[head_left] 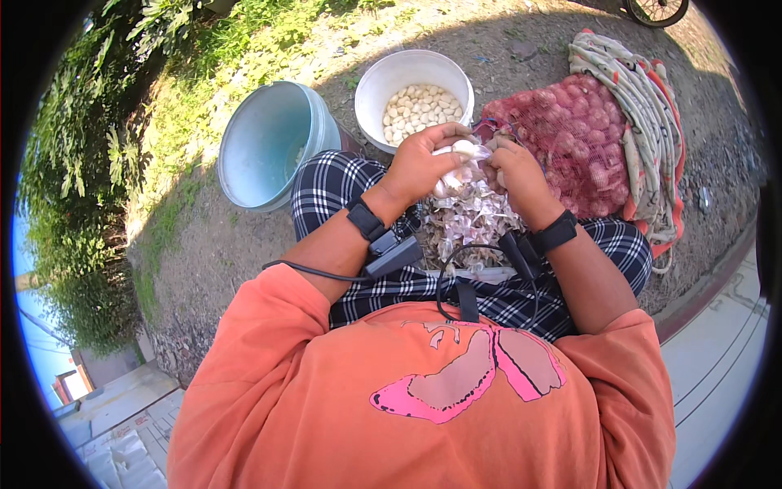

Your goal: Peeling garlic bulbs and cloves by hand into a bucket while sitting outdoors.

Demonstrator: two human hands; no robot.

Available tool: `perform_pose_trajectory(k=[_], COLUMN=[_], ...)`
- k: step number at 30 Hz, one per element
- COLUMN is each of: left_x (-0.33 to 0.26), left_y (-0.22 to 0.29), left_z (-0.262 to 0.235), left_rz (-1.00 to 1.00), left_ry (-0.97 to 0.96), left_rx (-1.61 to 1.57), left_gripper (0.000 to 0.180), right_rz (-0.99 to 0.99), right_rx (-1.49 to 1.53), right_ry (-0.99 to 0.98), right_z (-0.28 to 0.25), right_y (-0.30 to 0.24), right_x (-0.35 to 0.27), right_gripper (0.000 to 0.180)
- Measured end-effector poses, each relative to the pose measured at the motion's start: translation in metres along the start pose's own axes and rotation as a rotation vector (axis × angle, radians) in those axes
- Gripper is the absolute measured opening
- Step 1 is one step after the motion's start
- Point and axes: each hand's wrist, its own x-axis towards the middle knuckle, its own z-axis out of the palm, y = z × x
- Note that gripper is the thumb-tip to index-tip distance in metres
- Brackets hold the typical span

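Observation:
My left hand [415,169] is closed around garlic [464,150], with white cloves showing between the thumb and fingers. Close beside it, my right hand [523,175] is closed, its thumb and fingers pinched at the papery garlic skin [482,173]; the fingertips are partly hidden. Under both hands, a heap of loose white and purplish garlic skins [468,224] lies between my legs. Just beyond the left hand stands a white bucket [364,96] partly filled with peeled garlic cloves [419,108].
A pale blue bucket [262,134] tilts at the left, with a little something pale inside. At the right lies a red mesh sack of garlic bulbs [570,134], beside a bunched striped cloth [648,122]. A wheel [656,8] shows at the far right.

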Motion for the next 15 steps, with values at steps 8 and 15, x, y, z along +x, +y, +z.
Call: perform_pose_trajectory(k=[8, 15], left_x=[0.001, -0.002], left_y=[-0.007, -0.003], left_z=[-0.005, 0.002], left_rz=[0.006, 0.171], left_ry=[0.158, 0.182], left_rx=[0.059, 0.465], left_gripper=[0.031, 0.025], right_rz=[-0.109, -0.102], right_rx=[0.137, 0.072], right_ry=[0.036, 0.017], right_z=[0.009, 0.014], right_y=[-0.006, -0.002], right_x=[-0.005, -0.001], right_gripper=[0.024, 0.021])
